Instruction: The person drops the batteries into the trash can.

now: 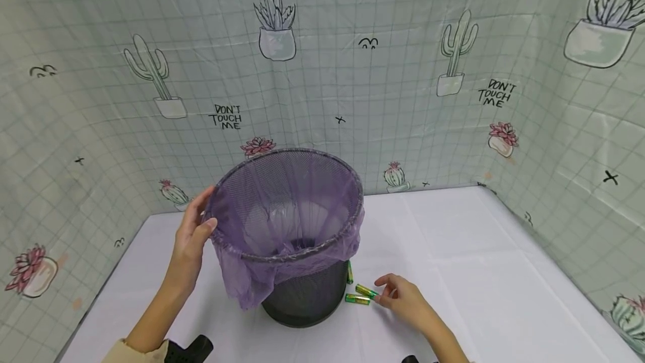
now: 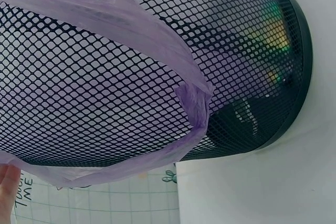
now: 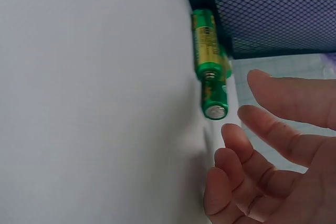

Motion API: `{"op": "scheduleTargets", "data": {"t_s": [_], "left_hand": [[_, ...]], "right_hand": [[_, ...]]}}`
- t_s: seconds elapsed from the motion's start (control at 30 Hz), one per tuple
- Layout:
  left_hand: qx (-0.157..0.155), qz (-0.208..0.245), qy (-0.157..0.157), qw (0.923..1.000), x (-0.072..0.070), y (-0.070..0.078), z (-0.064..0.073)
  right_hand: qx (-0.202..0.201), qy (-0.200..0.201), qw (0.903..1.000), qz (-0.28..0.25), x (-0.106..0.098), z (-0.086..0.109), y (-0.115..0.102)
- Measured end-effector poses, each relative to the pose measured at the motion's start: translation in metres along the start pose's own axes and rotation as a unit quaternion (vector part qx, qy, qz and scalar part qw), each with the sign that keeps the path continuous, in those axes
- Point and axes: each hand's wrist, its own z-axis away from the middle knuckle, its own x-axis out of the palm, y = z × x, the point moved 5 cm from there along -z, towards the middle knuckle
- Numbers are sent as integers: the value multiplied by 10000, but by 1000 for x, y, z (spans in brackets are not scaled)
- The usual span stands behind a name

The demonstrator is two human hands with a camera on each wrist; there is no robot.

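A black mesh wastebasket [image 1: 312, 293], lined with a purple plastic bag [image 1: 247, 282], stands on the white table. My left hand [image 1: 194, 228] grips the rim at its left side, thumb over the bag's folded edge. In the left wrist view the mesh wall [image 2: 94, 87] and overhanging bag fill most of the picture. Three green-and-gold batteries lie by the bin's right side: one [image 1: 350, 272] partly behind it, one slanted [image 1: 366, 291], one [image 1: 358, 299] nearest the front. Beside them is my right hand [image 1: 405, 301], its fingers spread and loosely bent. The right wrist view shows a gap between those fingertips and the battery ends [image 3: 214, 100].
A white cloth-covered table [image 1: 428, 240] extends to both sides of the bin. Behind and around it hangs a gridded curtain [image 1: 322, 83] printed with cacti and writing. A black device [image 1: 188, 349] is strapped at the left wrist.
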Motion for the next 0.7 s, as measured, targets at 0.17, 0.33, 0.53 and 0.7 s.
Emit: {"op": "scheduleTargets", "data": {"t_s": [0.17, 0.33, 0.53, 0.7], "left_hand": [[24, 12, 10, 10000, 0, 0, 0], [28, 54, 11, 10000, -1, 0, 0], [49, 101, 11, 9999, 0, 1, 0], [70, 117, 0, 9999, 0, 0, -1]], "right_hand": [[115, 110, 9999, 50, 5, 0, 6], [368, 300, 9988, 119, 7, -2, 9], [482, 460, 9974, 274, 7, -3, 9], [607, 497, 9965, 294, 7, -3, 9]]}}
